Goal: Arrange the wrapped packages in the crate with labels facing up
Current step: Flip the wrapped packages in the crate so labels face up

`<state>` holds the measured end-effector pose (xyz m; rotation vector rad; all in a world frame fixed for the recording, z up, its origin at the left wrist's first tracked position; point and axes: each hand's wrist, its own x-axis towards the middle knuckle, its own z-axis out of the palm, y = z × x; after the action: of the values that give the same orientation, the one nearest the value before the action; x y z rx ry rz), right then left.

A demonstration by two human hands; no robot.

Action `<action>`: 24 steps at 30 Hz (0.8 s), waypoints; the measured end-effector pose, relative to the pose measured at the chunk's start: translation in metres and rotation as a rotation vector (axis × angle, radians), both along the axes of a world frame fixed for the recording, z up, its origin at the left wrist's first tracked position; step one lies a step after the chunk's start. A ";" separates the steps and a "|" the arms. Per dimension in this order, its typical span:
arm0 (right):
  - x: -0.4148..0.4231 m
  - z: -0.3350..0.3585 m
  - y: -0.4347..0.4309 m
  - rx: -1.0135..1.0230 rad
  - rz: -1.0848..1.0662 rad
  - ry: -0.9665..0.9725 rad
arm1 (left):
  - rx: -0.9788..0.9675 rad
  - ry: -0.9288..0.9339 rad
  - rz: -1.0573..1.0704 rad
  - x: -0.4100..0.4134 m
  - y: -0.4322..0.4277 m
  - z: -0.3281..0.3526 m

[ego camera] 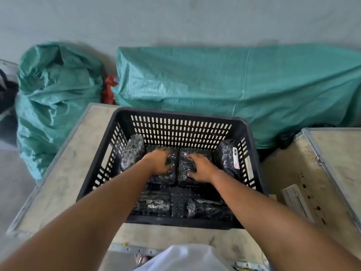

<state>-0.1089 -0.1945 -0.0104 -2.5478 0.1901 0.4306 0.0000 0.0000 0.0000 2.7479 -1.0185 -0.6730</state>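
A black slotted crate point(175, 116) sits on a worn wooden box top point(64, 173). Several packages in black wrap lie inside it. My left hand point(159, 162) presses down on the middle-left package point(166, 178), fingers curled over it. My right hand point(201, 167) grips the middle-right package point(184, 169) beside it. One package point(131, 152) leans against the left wall. Another package point(227, 159) leans against the right wall with a white label point(235, 158) showing. Two more packages point(154, 205) point(207, 208) lie at the crate's near end, partly hidden by my forearms.
Large green woven sacks point(234, 90) point(52, 102) lie on the floor behind the box. A second wooden box point(304, 173) stands to the right with a white strip point(297, 202) on it. White cloth point(183, 259) shows at the bottom edge.
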 end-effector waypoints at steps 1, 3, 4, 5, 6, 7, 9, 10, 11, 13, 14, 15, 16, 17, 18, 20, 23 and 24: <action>-0.001 -0.007 -0.002 -0.013 0.007 0.039 | 0.049 0.031 -0.007 -0.001 0.000 -0.007; -0.002 -0.016 -0.006 -0.099 0.010 0.081 | 0.142 0.048 -0.022 -0.003 0.002 -0.021; -0.004 -0.022 -0.007 -0.146 0.016 0.095 | 0.186 0.053 -0.033 -0.005 0.004 -0.028; -0.004 -0.026 -0.006 -0.186 0.034 0.112 | 0.222 0.067 -0.038 -0.007 0.004 -0.035; -0.006 -0.033 -0.006 -0.217 0.054 0.125 | 0.253 0.085 -0.042 -0.010 0.005 -0.042; -0.010 -0.039 -0.005 -0.240 0.071 0.149 | 0.272 0.110 -0.040 -0.013 0.006 -0.049; -0.021 -0.052 -0.005 -0.284 0.104 0.195 | 0.265 0.146 -0.039 -0.021 0.007 -0.061; -0.024 -0.057 -0.007 -0.305 0.107 0.207 | 0.250 0.163 -0.045 -0.023 0.007 -0.066; -0.026 -0.059 -0.008 -0.321 0.099 0.203 | 0.241 0.173 -0.049 -0.025 0.006 -0.069; -0.024 -0.060 -0.006 -0.310 0.078 0.186 | 0.235 0.191 -0.048 -0.026 0.007 -0.072; -0.022 -0.059 -0.003 -0.294 0.079 0.194 | 0.239 0.196 -0.043 -0.027 0.009 -0.074; -0.020 -0.058 0.001 -0.281 0.092 0.212 | 0.244 0.202 -0.039 -0.030 0.011 -0.076; -0.018 -0.056 0.005 -0.273 0.109 0.229 | 0.250 0.201 -0.035 -0.033 0.013 -0.079; -0.017 -0.053 0.007 -0.270 0.134 0.244 | 0.262 0.204 -0.037 -0.035 0.015 -0.081; -0.015 -0.050 0.008 -0.264 0.152 0.255 | 0.272 0.209 -0.039 -0.036 0.017 -0.083; -0.012 -0.040 0.004 -0.242 0.160 0.262 | 0.281 0.220 -0.035 -0.037 0.017 -0.082; -0.009 -0.019 -0.006 -0.183 0.149 0.173 | 0.246 0.261 -0.015 -0.034 0.016 -0.078; -0.008 -0.013 -0.009 -0.144 0.133 0.122 | 0.228 0.277 -0.005 -0.033 0.016 -0.077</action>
<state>-0.1171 -0.2036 -0.0233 -2.6865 0.1000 0.6458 -0.0332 0.0159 -0.0766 2.7285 -0.9372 -1.1989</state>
